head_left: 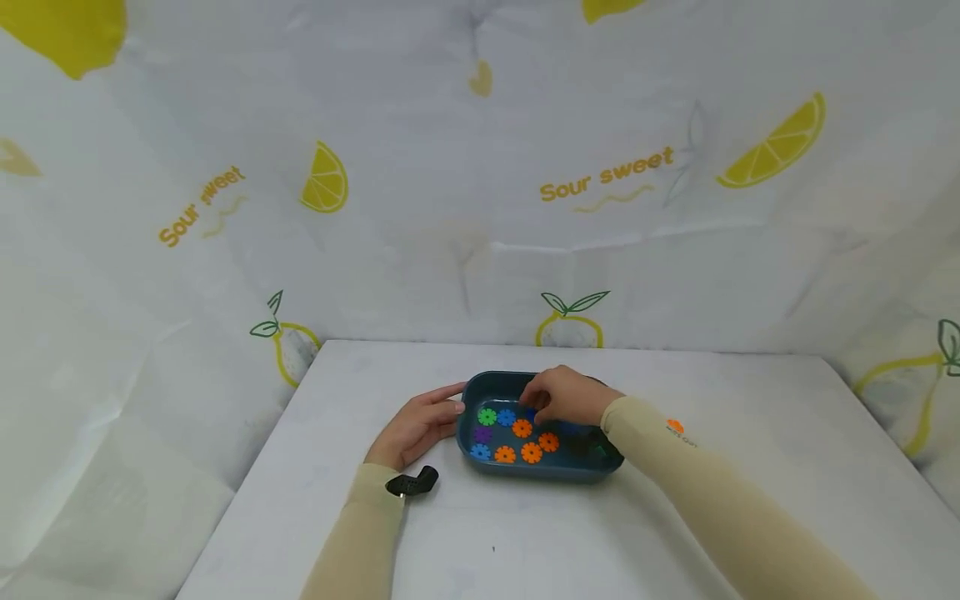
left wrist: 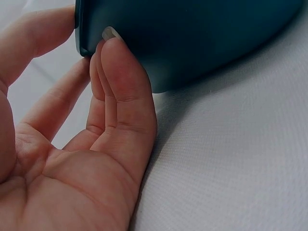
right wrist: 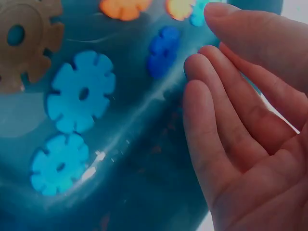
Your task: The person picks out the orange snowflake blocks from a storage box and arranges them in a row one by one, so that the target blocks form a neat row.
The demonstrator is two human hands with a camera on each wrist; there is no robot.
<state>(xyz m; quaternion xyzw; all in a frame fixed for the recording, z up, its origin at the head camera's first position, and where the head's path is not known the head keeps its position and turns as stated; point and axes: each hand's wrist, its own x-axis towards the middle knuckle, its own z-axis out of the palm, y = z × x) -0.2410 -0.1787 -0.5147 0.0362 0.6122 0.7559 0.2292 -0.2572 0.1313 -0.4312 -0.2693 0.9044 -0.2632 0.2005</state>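
A dark teal tray (head_left: 525,472) holds several notched snowflake discs, among them a green disc (head_left: 487,416), a purple disc (head_left: 483,434) and an orange disc (head_left: 531,452). My left hand (head_left: 418,425) rests at the tray's left end, fingertips touching its outer wall. Over the tray, toward the back, is my right hand (head_left: 567,394), fingers loosely bent and pointing down. The right wrist view shows a gap between thumb and fingers, with no disc in it. Close to those fingertips a dark blue disc (right wrist: 163,50) leans against the tray wall; larger in that view lies a blue disc (right wrist: 70,98).
The tray stands on a white-covered table (head_left: 465,542). Behind it hangs a white backdrop (head_left: 420,250) with lemon prints. A black wrist strap device (head_left: 412,482) sits on the left sleeve. The right forearm crosses over the tray's right end, hiding part of it.
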